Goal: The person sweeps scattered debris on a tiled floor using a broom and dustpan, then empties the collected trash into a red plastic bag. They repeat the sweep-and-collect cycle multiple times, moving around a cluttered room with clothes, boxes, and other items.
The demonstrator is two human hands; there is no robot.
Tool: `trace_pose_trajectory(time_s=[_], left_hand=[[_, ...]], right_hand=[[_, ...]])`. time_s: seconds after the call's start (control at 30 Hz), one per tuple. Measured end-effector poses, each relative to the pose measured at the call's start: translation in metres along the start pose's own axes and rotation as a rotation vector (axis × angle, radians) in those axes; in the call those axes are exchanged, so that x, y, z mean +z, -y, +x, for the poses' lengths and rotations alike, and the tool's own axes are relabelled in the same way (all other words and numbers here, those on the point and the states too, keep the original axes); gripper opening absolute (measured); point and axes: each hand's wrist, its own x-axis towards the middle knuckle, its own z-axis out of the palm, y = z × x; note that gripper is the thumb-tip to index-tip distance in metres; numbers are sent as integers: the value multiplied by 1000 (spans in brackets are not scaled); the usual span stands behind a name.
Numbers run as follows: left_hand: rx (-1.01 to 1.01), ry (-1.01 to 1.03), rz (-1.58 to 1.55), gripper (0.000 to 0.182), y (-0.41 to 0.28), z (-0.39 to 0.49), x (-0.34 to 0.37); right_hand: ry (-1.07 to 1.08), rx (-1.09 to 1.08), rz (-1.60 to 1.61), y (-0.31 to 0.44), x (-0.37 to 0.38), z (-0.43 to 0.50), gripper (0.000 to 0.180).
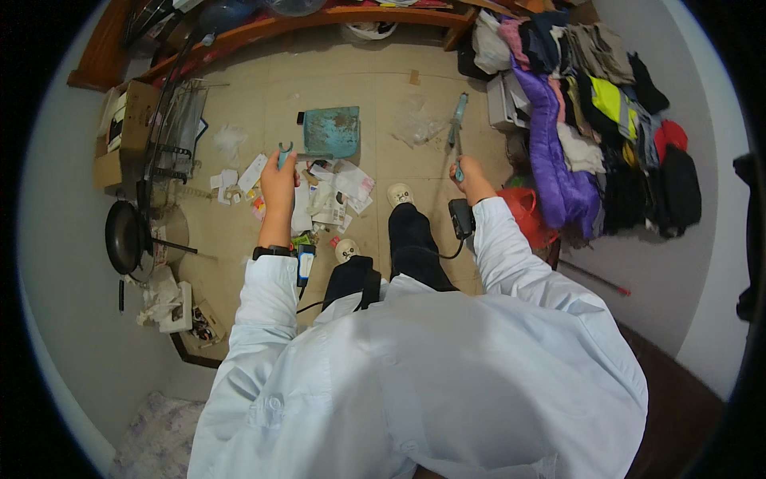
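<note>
My left hand [277, 187] is closed around the upper end of a long-handled dustpan [332, 133], whose hooked grip tip sticks out above my fingers. The pan is teal and carries brown dirt stains. In my right hand [471, 178] is the handle of a broom [458, 115]; its teal head rests on the floor ahead, seen almost end-on. Scattered paper scraps [358, 179] and packaging litter [328, 206] lie on the tiles, just below the pan in the picture and between my left hand and my feet.
Crumpled clear plastic [417, 123] lies between dustpan and broom. Piled clothes [598, 120] and a red plastic bag [526, 215] flank the right side. On the left are a cardboard box [139, 129], a metal rack [160, 138] and a frying pan [124, 238]. A wooden frame [335, 19] crosses the far end.
</note>
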Motion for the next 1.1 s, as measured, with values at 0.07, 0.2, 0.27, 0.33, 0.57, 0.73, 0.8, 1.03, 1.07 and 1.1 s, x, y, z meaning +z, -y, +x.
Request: trace_pose_trajectory(time_s=[0.07, 0.2, 0.27, 0.33, 0.57, 0.73, 0.8, 1.03, 1.07, 1.1], left_hand=[[-5, -69, 30, 47, -2, 7, 17], [-73, -233, -28, 53, -23, 24, 49], [-37, -280, -122, 51, -38, 37, 72], [31, -354, -197, 43, -50, 45, 99], [91, -360, -129, 42, -78, 60, 158], [95, -370, -127, 42, -74, 61, 158], [79, -368, -92, 43, -67, 59, 156], [-32, -288, 4, 52, -40, 55, 155], [-53, -318, -2, 50, -37, 53, 155], [-108, -342, -3, 47, -34, 51, 155]], right_hand=[[43, 19, -40, 18, 5, 51, 6], [98, 148, -485, 43, 19, 78, 15], [201, 177, -622, 52, 32, 65, 13], [291, 243, -654, 57, 43, 44, 12], [519, 680, -403, 136, 45, 17, 14], [441, 399, -388, 151, 49, 22, 14], [352, 286, -441, 148, 55, 45, 13], [191, 11, -1211, 141, 113, 230, 20], [202, 24, -1548, 143, 115, 248, 20], [153, 38, -1214, 144, 111, 258, 19]])
